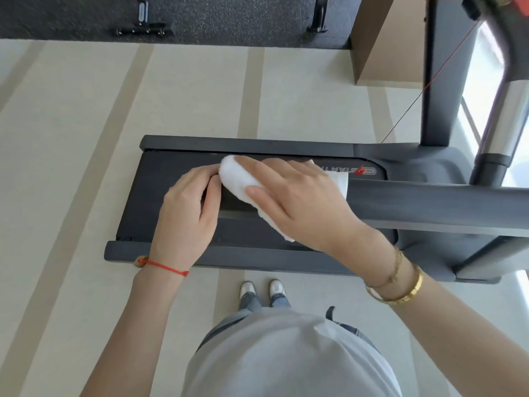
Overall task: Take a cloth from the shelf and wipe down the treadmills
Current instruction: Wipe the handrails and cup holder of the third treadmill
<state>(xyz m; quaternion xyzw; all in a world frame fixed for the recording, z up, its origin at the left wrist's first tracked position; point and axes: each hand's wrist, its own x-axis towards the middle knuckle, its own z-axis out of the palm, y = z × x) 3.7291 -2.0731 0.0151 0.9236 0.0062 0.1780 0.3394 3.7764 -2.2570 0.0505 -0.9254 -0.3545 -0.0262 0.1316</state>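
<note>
Over the treadmill (177,193), at the end of its dark handrail (429,202), both hands meet on the white cloth (240,181). The right hand (297,196) lies flat across the cloth with its fingers straight and spread, pressing it onto the rail's tip; the left hand (189,207) has its fingers curled at the cloth's left edge, apparently pinching or steadying it there, though the fingertips are partly hidden. The handrail's long axis runs left to right in the head view, from the cloth away toward the upright post (440,81) on the right, and the belt deck lies parallel to it below. So the unwiped length stretches rightward, on the right hand's side, and that hand sits on top of the cloth. My guess is that the coming stroke is a slide along the rail toward the post, led by the right hand
</note>
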